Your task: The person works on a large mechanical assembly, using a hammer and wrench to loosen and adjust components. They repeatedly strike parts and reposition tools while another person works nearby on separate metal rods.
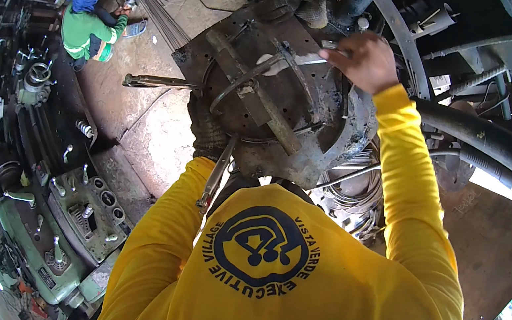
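Note:
A dark steel work plate point(299, 163) with holes lies in front of me. On it rests a rusty round metal piece with a flat bar point(277, 130) laid across it and curved strips over the bar. My right hand point(369, 60), bare, is closed over the plate's far right, with a small silver metal thing showing at its fingers; its kind is unclear. A pale flat strip point(274, 64) lies near those fingers. My left hand point(208, 131), in a dark glove, is at the plate's near left edge, fingers hidden. Beside it are locking pliers point(219, 171), with another pair point(161, 83) farther left.
A green lathe-like machine point(22, 243) with levers stands at left. A person in green point(89, 26) crouches on the floor at far left, near thin rods point(155, 13). Coiled wire point(357, 199) lies below the plate's right side; a dark cylinder point(474, 134) juts in at right.

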